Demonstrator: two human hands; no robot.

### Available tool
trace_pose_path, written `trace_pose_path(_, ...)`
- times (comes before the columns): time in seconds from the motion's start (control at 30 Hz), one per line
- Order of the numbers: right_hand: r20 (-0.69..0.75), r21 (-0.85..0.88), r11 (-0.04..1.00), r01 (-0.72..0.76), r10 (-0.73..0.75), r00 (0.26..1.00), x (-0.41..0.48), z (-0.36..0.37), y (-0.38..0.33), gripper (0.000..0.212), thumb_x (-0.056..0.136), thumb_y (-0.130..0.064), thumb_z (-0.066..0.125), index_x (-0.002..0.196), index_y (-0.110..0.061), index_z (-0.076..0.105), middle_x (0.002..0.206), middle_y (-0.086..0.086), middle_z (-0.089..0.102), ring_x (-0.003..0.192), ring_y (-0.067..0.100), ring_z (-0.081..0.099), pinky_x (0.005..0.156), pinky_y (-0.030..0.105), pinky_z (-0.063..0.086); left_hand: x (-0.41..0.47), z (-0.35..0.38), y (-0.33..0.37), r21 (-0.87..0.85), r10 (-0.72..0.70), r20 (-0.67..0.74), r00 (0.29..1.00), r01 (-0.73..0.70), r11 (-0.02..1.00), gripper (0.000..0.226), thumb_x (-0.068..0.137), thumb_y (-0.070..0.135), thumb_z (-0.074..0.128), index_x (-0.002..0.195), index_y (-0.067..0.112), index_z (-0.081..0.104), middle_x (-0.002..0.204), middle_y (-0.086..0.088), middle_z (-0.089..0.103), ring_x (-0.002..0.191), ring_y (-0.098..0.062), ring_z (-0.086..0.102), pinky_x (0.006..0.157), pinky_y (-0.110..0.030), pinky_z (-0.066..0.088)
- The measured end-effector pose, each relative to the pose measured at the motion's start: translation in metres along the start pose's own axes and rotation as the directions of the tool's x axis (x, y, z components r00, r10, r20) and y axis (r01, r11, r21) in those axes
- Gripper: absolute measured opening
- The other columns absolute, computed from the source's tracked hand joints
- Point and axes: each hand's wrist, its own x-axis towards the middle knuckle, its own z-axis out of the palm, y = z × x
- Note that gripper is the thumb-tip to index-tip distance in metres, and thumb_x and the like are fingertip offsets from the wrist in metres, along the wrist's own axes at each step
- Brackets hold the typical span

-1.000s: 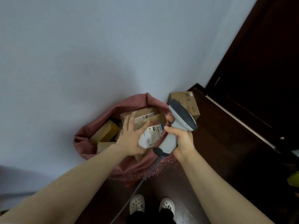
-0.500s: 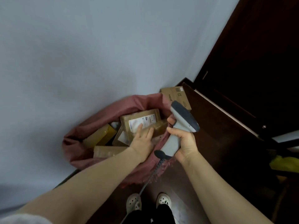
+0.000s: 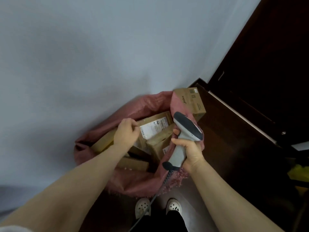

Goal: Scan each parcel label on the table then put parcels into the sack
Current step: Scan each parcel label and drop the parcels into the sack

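The left hand (image 3: 126,133) has moved from lying flat on the parcels (image 3: 160,145) to the far corner of the labelled parcel (image 3: 153,128) inside the pink sack (image 3: 142,108), its grip now curled over that edge. The right hand (image 3: 189,152) keeps its grip wrapped round the scanner (image 3: 186,128). The sack sits on dark floor (image 3: 234,156) against a grey wall (image 3: 100,56), a cardboard box (image 3: 192,101) behind it.

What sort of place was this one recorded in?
Probably a plain room in a home or small office, not a warehouse: bare pale wall, dark wooden door and floor, a red sack of parcels on it, a scanner in the right hand.
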Motion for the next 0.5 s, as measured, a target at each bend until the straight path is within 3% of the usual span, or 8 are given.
trace_pose_path(0.07, -0.077, -0.074, 0.997, -0.031, 0.026, 0.997, 0.007, 0.004, 0.011, 0.044, 0.069, 0.014, 0.07, 0.109, -0.002, 0.065, 0.088, 0.007, 0.071, 0.074, 0.022, 0.066, 0.062, 0.034, 0.054, 0.02, -0.014, -0.03, 0.195, -0.098, 0.005, 0.995, 0.095, 0.976, 0.041, 0.088, 0.013, 0.055, 0.129, 0.009, 0.05, 0.133, -0.015, 0.045, 0.126, -0.032, 0.042, 0.1, -0.042, 0.038)
trace_pose_path(0.13, -0.163, -0.172, 0.984, -0.039, 0.011, 0.987, 0.014, 0.006, 0.021, 0.041, 0.068, 0.011, 0.074, 0.104, -0.003, 0.063, 0.091, 0.009, 0.068, 0.079, 0.024, 0.063, 0.07, 0.035, 0.052, 0.038, -0.022, -0.057, 0.312, -0.167, 0.088, 0.982, 0.132, 0.941, 0.063, 0.092, 0.017, 0.055, 0.147, 0.006, 0.027, 0.146, -0.018, 0.032, 0.134, -0.036, 0.031, 0.105, -0.048, 0.035)
trace_pose_path(0.23, -0.231, -0.244, 0.969, -0.035, -0.023, 0.973, 0.019, 0.005, 0.033, 0.028, 0.07, 0.01, 0.075, 0.082, -0.011, 0.061, 0.082, 0.008, 0.065, 0.074, 0.023, 0.061, 0.073, 0.037, 0.051, 0.062, -0.017, -0.086, 0.315, -0.201, 0.188, 0.961, 0.135, 0.94, 0.083, 0.09, 0.02, 0.06, 0.152, 0.005, 0.008, 0.15, -0.021, 0.028, 0.136, -0.039, 0.03, 0.108, -0.048, 0.034)
trace_pose_path(0.3, -0.262, -0.265, 0.964, -0.02, -0.052, 0.964, 0.023, 0.002, 0.041, 0.028, 0.071, 0.009, 0.075, 0.078, -0.013, 0.06, 0.079, 0.007, 0.065, 0.073, 0.024, 0.061, 0.077, 0.041, 0.052, 0.076, -0.008, -0.096, 0.248, -0.225, 0.234, 0.946, 0.166, 0.954, 0.09, 0.089, 0.018, 0.061, 0.154, 0.01, -0.001, 0.147, -0.022, 0.035, 0.131, -0.039, 0.038, 0.107, -0.046, 0.037)
trace_pose_path(0.37, -0.287, -0.288, 0.958, -0.005, -0.081, 0.955, 0.025, -0.002, 0.047, 0.027, 0.071, 0.008, 0.076, 0.078, -0.014, 0.06, 0.079, 0.006, 0.064, 0.074, 0.025, 0.061, 0.08, 0.044, 0.051, 0.083, 0.001, -0.102, 0.258, -0.237, 0.27, 0.933, 0.167, 0.952, 0.076, 0.092, 0.016, 0.057, 0.153, 0.012, 0.013, 0.137, -0.021, 0.048, 0.121, -0.038, 0.05, 0.1, -0.043, 0.043)
trace_pose_path(0.4, -0.304, -0.293, 0.956, 0.0, -0.094, 0.948, 0.027, -0.004, 0.05, 0.027, 0.072, 0.007, 0.076, 0.078, -0.015, 0.06, 0.079, 0.005, 0.064, 0.076, 0.025, 0.061, 0.081, 0.044, 0.051, 0.084, 0.003, -0.105, 0.282, -0.226, 0.284, 0.932, 0.145, 0.949, 0.057, 0.093, 0.016, 0.055, 0.146, 0.009, 0.036, 0.129, -0.022, 0.056, 0.113, -0.037, 0.055, 0.094, -0.041, 0.045)
trace_pose_path(0.43, -0.324, -0.296, 0.955, 0.001, -0.101, 0.941, 0.029, -0.006, 0.052, 0.028, 0.073, 0.005, 0.076, 0.078, -0.017, 0.06, 0.081, 0.004, 0.064, 0.079, 0.025, 0.061, 0.082, 0.044, 0.051, 0.085, 0.001, -0.103, 0.292, -0.216, 0.269, 0.939, 0.134, 0.947, 0.036, 0.093, 0.015, 0.054, 0.128, 0.005, 0.057, 0.118, -0.022, 0.063, 0.106, -0.037, 0.059, 0.086, -0.039, 0.047)
trace_pose_path(0.5, -0.344, -0.298, 0.955, 0.006, -0.113, 0.932, 0.028, -0.005, 0.056, 0.03, 0.075, 0.004, 0.076, 0.078, -0.02, 0.058, 0.083, 0.001, 0.063, 0.087, 0.028, 0.06, 0.087, 0.044, 0.051, 0.087, -0.012, -0.094, 0.214, -0.205, 0.171, 0.964, 0.167, 0.962, 0.024, 0.096, 0.015, 0.049, 0.096, -0.003, 0.066, 0.1, -0.023, 0.066, 0.098, -0.038, 0.06, 0.073, -0.035, 0.043)
